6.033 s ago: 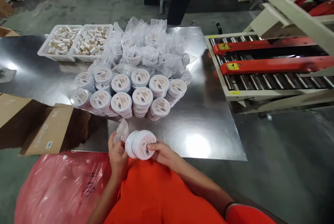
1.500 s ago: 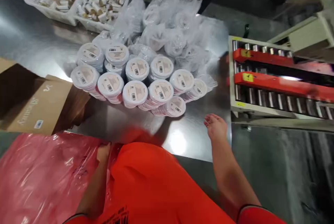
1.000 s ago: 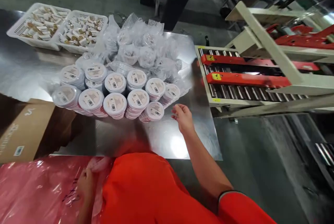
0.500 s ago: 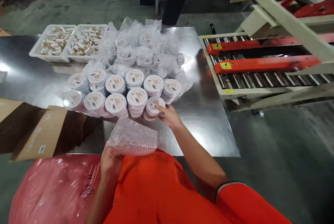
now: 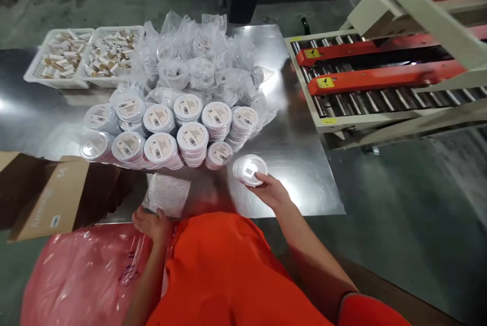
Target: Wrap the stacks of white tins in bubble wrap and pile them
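Note:
My right hand grips a small stack of round white discs above the metal table, thumb on the top disc. Fingers apart and holding nothing, my left hand is at the table's front edge. Just beyond it lies a clear bubble wrap bag; whether the fingertips touch it I cannot tell. Two rows of disc stacks with barcode labels stand farther back, and a shorter stack sits at the right end of the front row. Behind them are several bundles in clear bubble wrap.
Two white baskets of small white-and-brown pieces stand at the back left. An open cardboard box and a pink plastic bag are at the left front. A roller conveyor with red bars stands right of the metal table.
My right hand has lifted discs off the front-row right stack and moved right with them. My left hand has let go of the bubble wrap bag, which now lies on the table.

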The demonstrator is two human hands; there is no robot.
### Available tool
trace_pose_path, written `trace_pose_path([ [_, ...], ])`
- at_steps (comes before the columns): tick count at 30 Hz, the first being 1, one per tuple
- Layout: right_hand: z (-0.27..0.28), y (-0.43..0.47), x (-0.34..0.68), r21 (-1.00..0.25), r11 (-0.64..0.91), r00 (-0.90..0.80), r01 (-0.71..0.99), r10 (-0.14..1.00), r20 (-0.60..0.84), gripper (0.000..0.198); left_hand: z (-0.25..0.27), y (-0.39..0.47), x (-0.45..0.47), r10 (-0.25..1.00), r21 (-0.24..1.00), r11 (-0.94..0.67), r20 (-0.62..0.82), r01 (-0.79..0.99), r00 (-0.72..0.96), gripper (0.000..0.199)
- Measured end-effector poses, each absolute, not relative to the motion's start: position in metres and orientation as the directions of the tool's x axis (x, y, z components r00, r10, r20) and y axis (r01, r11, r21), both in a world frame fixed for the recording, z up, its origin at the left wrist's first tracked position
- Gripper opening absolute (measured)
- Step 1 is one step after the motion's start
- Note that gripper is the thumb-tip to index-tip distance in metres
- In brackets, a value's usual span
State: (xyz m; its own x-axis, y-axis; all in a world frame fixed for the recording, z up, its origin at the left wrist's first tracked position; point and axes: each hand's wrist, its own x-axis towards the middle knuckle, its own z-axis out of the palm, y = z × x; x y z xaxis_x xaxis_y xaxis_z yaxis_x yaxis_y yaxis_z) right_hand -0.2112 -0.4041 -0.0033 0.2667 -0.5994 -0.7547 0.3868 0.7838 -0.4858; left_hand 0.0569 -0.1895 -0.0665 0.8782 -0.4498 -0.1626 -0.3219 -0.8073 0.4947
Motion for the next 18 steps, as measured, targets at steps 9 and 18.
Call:
trace_pose_path([
  [9,-0.027,-0.351,-0.209,-0.330,0.848,0.378,0.416,-0.491,-0.785,0.046,-0.105,-0.213,0.042,-0.615,0.246,-0.785,-0.420,-0.568,0.668,0.011],
  [18,-0.015,-0.332,-0.158,-0.245,0.937,0.602,0.250,-0.348,-0.718,0.047,-0.089,-0.217,0.059,-0.601,0.366,-0.793,-0.596,-0.486,0.532,0.021],
])
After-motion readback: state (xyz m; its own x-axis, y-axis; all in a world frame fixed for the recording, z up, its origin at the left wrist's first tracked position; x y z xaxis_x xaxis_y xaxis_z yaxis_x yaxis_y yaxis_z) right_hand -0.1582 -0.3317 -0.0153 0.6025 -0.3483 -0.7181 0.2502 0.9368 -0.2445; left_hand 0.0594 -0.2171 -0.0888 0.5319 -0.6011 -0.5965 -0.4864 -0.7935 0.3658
